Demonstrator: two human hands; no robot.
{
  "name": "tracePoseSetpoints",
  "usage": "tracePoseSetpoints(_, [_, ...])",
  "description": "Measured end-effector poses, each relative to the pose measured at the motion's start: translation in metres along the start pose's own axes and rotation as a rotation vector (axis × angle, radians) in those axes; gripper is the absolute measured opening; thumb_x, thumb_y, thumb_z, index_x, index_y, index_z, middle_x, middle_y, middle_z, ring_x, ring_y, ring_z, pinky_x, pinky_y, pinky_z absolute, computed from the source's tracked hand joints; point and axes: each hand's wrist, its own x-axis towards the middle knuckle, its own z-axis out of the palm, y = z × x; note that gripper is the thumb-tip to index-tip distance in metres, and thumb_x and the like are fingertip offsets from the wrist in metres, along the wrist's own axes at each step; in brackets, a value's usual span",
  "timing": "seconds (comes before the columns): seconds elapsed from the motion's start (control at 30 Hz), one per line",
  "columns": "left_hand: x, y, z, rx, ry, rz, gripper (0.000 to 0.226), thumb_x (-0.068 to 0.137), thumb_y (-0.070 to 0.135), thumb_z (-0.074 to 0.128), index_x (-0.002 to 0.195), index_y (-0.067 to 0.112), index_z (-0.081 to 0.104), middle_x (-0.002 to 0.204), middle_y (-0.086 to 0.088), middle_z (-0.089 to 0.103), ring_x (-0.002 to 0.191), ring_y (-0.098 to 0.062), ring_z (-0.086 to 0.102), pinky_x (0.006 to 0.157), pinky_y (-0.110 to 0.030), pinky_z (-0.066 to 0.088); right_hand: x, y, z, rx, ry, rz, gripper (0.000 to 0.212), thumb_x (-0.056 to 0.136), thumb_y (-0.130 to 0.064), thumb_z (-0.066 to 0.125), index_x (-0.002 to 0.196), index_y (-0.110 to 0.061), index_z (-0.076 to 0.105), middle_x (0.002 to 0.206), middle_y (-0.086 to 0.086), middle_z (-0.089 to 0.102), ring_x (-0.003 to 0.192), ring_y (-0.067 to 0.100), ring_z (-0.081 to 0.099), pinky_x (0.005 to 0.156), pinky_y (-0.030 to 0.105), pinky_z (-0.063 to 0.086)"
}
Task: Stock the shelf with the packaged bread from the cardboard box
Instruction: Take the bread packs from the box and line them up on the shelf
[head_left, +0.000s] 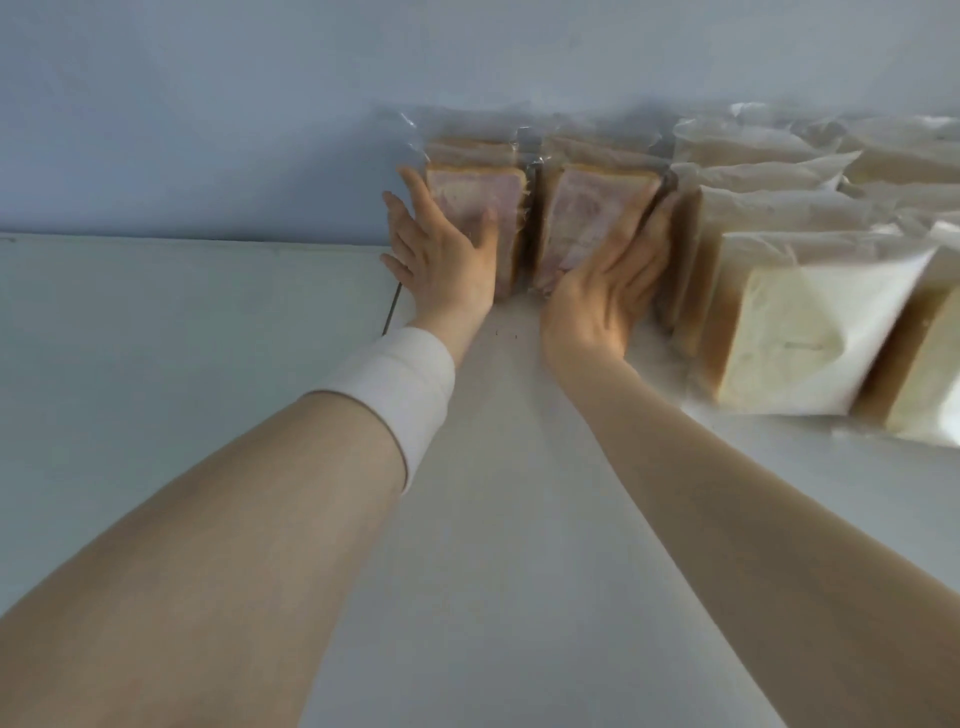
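Two clear bags of pinkish sliced bread stand upright side by side at the back of the white shelf (498, 467). My left hand (441, 249) grips the left bread pack (475, 202), fingers on its left side and thumb across its front. My right hand (608, 280) holds the right bread pack (582, 218), with its fingers wrapped over the pack's right edge. Several packs of white bread (810, 322) stand in rows to the right. The cardboard box is out of view.
A pale blue wall (208, 130) closes the back of the shelf. A seam (389, 306) splits the shelf surface left of my left hand, with a lighter panel (156, 338) beyond it. A white cuff (400, 384) sits on my left forearm.
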Motion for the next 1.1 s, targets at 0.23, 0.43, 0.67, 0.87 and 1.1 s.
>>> tracePoseSetpoints(0.23, [-0.053,0.012,-0.061,0.503,-0.146,0.447,0.065,0.096,0.03,0.041,0.148,0.01,0.007,0.157,-0.015,-0.002,0.146,-0.03,0.001,0.114,-0.053,0.001,-0.057,0.009,-0.068,-0.384,-0.301,-0.258,0.065,0.095,-0.017,0.039,0.149,-0.012,0.003,0.157,0.016,-0.006,0.145,0.035,-0.007,0.118,0.044,0.002])
tracePoseSetpoints(0.43, [-0.151,0.042,-0.11,1.086,-0.593,0.779,0.048,0.095,0.025,0.042,0.138,0.003,0.034,0.149,-0.021,0.024,0.138,-0.035,0.022,0.111,-0.046,0.02,-0.12,0.042,-0.179,-0.57,-0.529,-0.122,0.048,0.098,-0.029,0.036,0.142,-0.012,0.029,0.152,0.012,0.022,0.142,0.031,0.014,0.114,0.046,0.018])
tracePoseSetpoints(0.67, [-0.349,0.15,-0.084,1.267,-0.81,1.101,0.04,0.096,0.022,0.038,0.134,0.009,0.041,0.141,-0.014,0.042,0.127,-0.033,0.043,0.097,-0.042,0.038,-0.193,0.154,-0.361,-0.791,-0.583,0.227,0.045,0.097,-0.034,0.036,0.136,-0.012,0.04,0.141,0.014,0.037,0.134,0.032,0.028,0.107,0.047,0.026])
tracePoseSetpoints(0.87, [-0.565,0.204,-0.005,1.01,-1.185,1.333,0.042,0.094,0.037,0.041,0.126,0.011,0.051,0.127,-0.012,0.056,0.107,-0.032,0.055,0.085,-0.038,0.044,-0.284,0.294,-0.518,-0.791,-0.598,0.562,0.046,0.094,-0.029,0.042,0.136,-0.012,0.04,0.139,0.018,0.04,0.131,0.037,0.031,0.108,0.054,0.027])
tracePoseSetpoints(1.1, [-0.75,0.186,0.103,1.045,-1.486,1.489,0.042,0.096,0.04,0.037,0.126,0.012,0.05,0.127,-0.009,0.056,0.113,-0.029,0.054,0.08,-0.036,0.037,-0.415,0.453,-0.616,-0.762,-0.667,1.008,0.039,0.094,-0.026,0.039,0.126,-0.006,0.048,0.13,0.018,0.047,0.124,0.037,0.038,0.104,0.049,0.03])
